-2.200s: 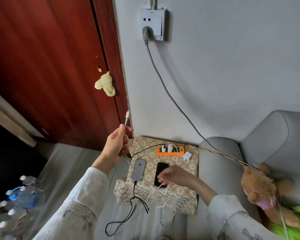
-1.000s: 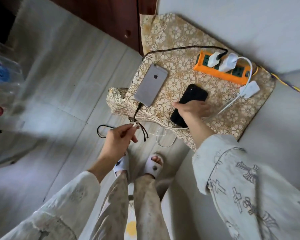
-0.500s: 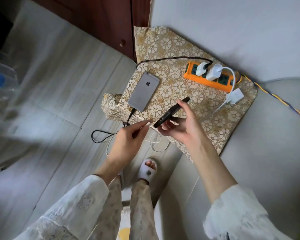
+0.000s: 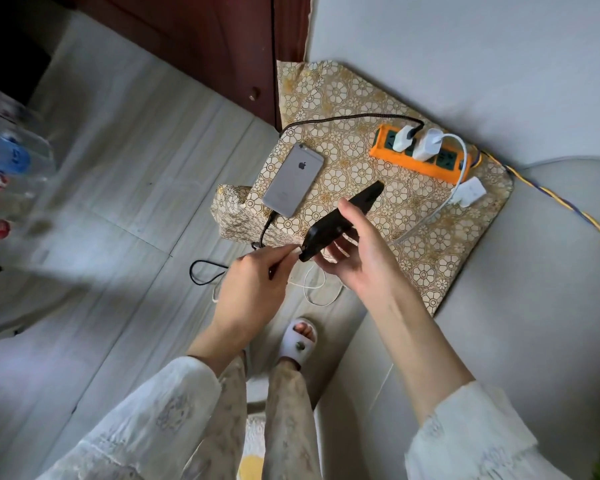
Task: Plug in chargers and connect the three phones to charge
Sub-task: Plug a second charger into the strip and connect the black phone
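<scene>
Head view, from the left: blurred plastic bottles (image 4: 4, 157) stand at the far left edge on the pale plank floor (image 4: 118, 174), with a dark red wooden door (image 4: 205, 39) behind. A black cable (image 4: 205, 275) loops on the floor and runs up to the bottom end of a grey phone (image 4: 293, 180), which lies back-up on the counter (image 4: 430, 271), a low surface covered in gold floral cloth; the cable appears plugged into it. The left hand (image 4: 253, 292) has its grip closed in a pinch on the connector end of a white cable (image 4: 317, 292), held right at the bottom edge of a black phone (image 4: 340, 221); whether the plug is already seated cannot be told. Slack white cable hangs in loops below the hands. The right hand (image 4: 357, 258) has its grip curled round the black phone, thumb on top and fingers beneath, holding it tilted above the counter's near edge. Below the hands a foot in a white slipper (image 4: 300, 341) stands on the floor. Further right, an orange power strip (image 4: 426, 161) lies on the counter by the wall with two white chargers (image 4: 418, 142) plugged in, one carrying the black cable, the other the white. A third white charger (image 4: 470, 192) lies loose just beside the strip's right end. A yellow and purple braided cord (image 4: 561, 206) runs off to the right over a grey sofa arm (image 4: 551, 306).
</scene>
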